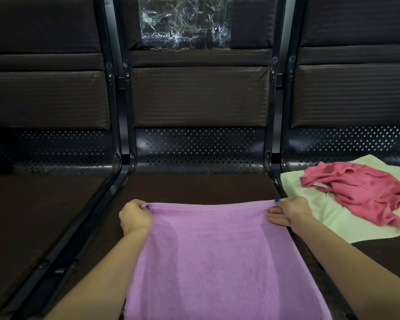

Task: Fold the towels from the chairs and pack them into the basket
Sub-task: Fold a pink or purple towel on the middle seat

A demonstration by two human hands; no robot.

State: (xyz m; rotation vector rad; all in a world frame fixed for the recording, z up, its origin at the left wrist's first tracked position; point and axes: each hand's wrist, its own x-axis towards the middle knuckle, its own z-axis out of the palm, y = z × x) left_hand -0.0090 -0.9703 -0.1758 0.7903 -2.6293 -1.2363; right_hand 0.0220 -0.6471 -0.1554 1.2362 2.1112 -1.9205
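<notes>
I'm at a row of joined seats [199,95], the kind found in a waiting room or public hall: dark padded backs and cushions on black perforated metal shells [199,146], linked side by side on one frame. Clear plastic wrapping [185,21] clings to the top of the middle backrest.

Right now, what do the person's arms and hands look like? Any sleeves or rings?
Both forearms are bare, with no sleeves in view. The left hand and right hand have fingernails painted bright blue. No rings, watch or gloves show.
</notes>
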